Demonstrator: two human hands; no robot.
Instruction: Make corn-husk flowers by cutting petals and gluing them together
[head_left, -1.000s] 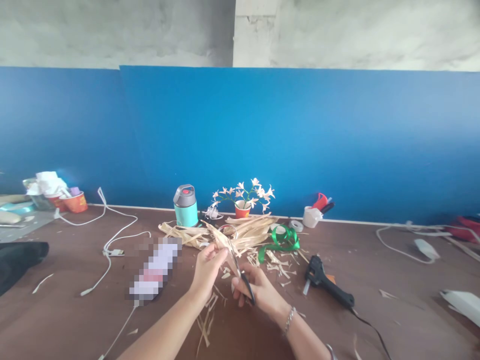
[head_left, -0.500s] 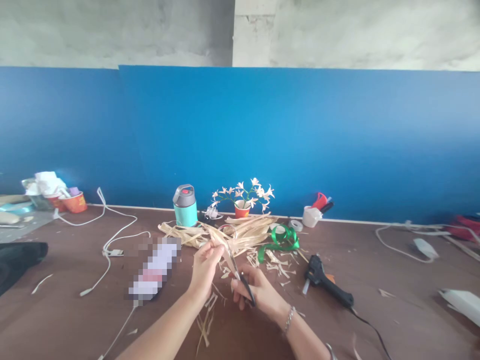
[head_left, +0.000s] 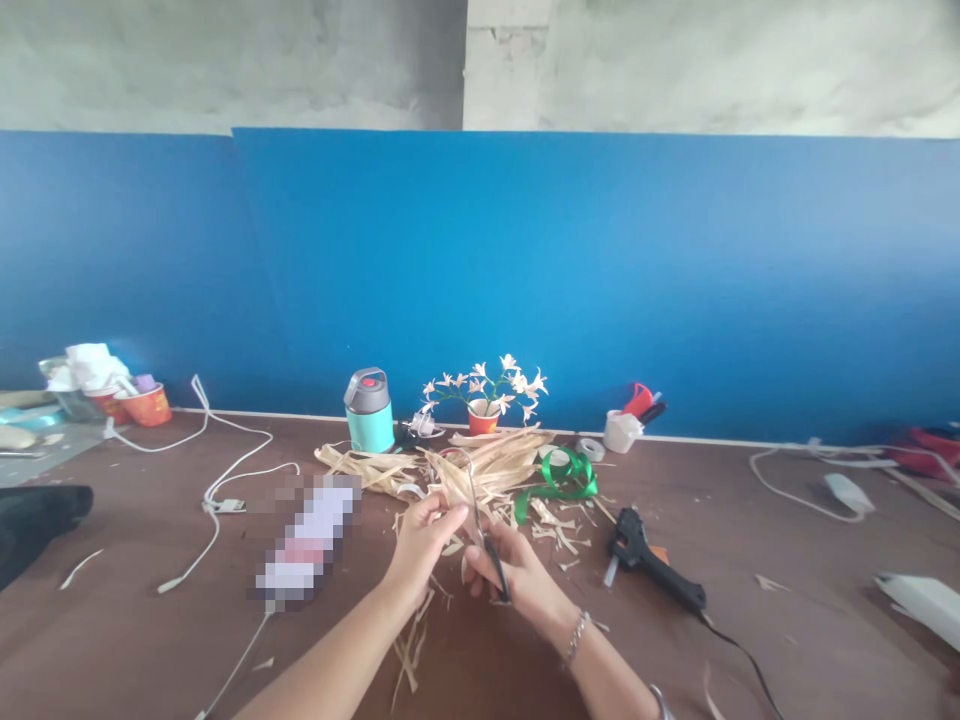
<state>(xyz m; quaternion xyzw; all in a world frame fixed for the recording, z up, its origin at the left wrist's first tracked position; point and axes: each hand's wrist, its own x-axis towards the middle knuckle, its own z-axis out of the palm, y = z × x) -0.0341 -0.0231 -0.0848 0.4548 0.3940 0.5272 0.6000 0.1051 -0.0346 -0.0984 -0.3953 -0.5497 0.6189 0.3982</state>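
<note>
My left hand pinches a dry straw-coloured leaf strip and holds it up over the brown table. My right hand, a bracelet at its wrist, grips black-handled scissors whose blades point up against the strip, right beside my left fingers. Behind both hands lies a pile of dried leaf strips. Cut scraps lie on the table under my hands.
A black glue gun with its cord lies right of my hands. Green ribbon, a teal bottle, a cup of paper flowers, a white cup with tools and white cables sit near the blue wall.
My left hand has dropped slightly and drawn closer to my right hand, the strip now more upright. The scissors stay at the strip.
</note>
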